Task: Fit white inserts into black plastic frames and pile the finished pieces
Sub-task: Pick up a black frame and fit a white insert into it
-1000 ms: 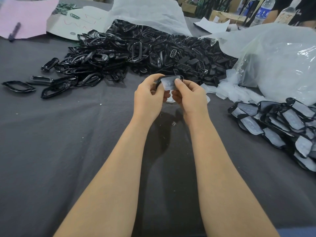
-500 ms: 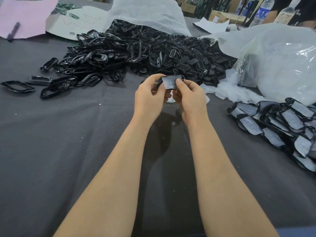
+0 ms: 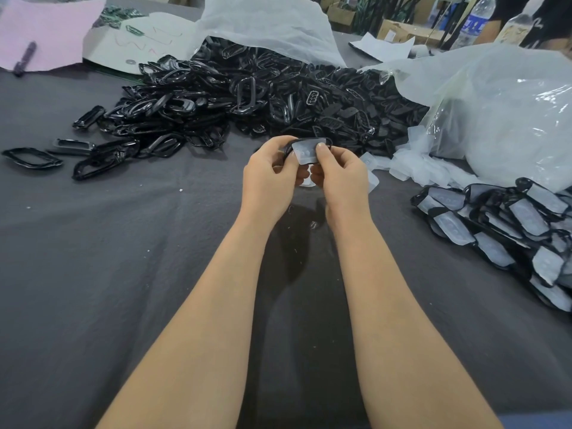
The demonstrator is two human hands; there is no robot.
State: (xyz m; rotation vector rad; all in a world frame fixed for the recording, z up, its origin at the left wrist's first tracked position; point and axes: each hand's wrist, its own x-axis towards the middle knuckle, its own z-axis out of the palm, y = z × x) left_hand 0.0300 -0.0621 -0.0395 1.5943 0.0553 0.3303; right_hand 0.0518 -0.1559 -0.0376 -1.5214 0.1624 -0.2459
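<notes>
Both hands met above the middle of the desk (image 3: 108, 258), which was covered in dark grey cloth. Left hand (image 3: 269, 178) had its fingers curled round the left end of one black frame (image 3: 289, 147). Right hand (image 3: 340, 178) pinched the same piece from the right, thumb tip pressed on the white insert (image 3: 305, 152) lying over the frame's opening. Could not tell whether the insert was fully seated. The piece was held clear of the cloth, just in front of the heap of empty frames (image 3: 247, 100), which spread along the far edge of the desk, with a few strays trailing toward the left edge. Loose inserts (image 3: 414, 168) lay beside the right hand, spilling from a clear plastic bag (image 3: 510, 113) toward the far right corner. The pile of finished pieces (image 3: 507, 233), black rims with white centres, sat at the right edge, well apart from the hands. A white sheet (image 3: 269, 23) draped over the back of the heap. In the far left corner lay pink paper (image 3: 52, 32) with a pen (image 3: 24, 58) on it.
</notes>
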